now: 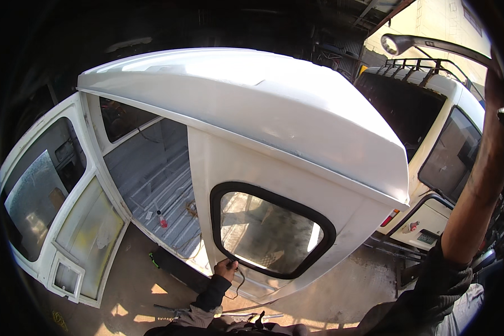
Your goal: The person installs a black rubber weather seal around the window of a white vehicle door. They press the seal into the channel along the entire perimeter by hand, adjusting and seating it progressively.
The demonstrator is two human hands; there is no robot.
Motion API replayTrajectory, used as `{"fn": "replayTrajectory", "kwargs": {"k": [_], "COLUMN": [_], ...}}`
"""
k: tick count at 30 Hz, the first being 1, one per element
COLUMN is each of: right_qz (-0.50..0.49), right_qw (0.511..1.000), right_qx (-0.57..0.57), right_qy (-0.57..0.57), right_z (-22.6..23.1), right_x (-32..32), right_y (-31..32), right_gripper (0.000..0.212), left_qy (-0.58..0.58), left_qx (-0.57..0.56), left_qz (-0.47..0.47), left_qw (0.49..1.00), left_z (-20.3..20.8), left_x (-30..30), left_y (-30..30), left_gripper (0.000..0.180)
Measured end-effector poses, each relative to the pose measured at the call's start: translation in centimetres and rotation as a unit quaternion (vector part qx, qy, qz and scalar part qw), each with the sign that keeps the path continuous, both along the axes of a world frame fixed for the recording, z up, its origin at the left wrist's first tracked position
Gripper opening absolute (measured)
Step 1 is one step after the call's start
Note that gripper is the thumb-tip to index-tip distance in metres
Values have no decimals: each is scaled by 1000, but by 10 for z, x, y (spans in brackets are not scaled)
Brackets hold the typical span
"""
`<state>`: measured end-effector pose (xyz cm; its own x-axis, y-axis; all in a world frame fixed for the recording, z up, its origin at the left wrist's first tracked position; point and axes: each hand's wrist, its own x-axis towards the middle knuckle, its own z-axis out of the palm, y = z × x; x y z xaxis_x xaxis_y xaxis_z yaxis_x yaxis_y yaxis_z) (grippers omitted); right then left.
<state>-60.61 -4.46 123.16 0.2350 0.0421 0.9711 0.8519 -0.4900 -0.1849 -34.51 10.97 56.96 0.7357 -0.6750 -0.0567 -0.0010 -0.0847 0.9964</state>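
The rear of a white van body (341, 151) fills the middle, with a rounded glass window (269, 229) framed by a thick black rubber seal (331, 227). At the seal's lower left corner, my left hand (225, 270) is closed, pressed to the rubber. A thin dark cord (241, 284) hangs in a loop from its fingers. Far to the right, my right arm is raised, and my right hand (494, 84) grips a metal ring spanner (442, 45) whose ring end points left, above the roof's right side. Shadow at the picture's rim partly hides the right hand's fingers.
An open van door (89, 185) stands at the left. Inside, a small red bottle (162, 221) stands on the ribbed floor (145, 173). A cream van (431, 173) with a black roof rack (431, 64) is close on the right. Thin rods (252, 315) lie below.
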Motion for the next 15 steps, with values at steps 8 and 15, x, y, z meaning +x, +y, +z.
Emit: {"fn": "replayTrajectory", "kwargs": {"k": [8, 15], "right_qz": [-333, -391], "right_qw": [788, 624], "right_qx": [-517, -633], "right_qy": [-35, 238], "right_z": [-15, -33], "right_x": [218, 277], "right_y": [18, 14], "right_gripper": [26, 34], "left_qy": [52, 67], "left_qx": [-34, 13], "left_qz": [-24, -101], "left_qw": [998, 993], "left_z": [-13, -8], "left_x": [21, 32], "left_y": [12, 10], "left_gripper": [23, 23]}}
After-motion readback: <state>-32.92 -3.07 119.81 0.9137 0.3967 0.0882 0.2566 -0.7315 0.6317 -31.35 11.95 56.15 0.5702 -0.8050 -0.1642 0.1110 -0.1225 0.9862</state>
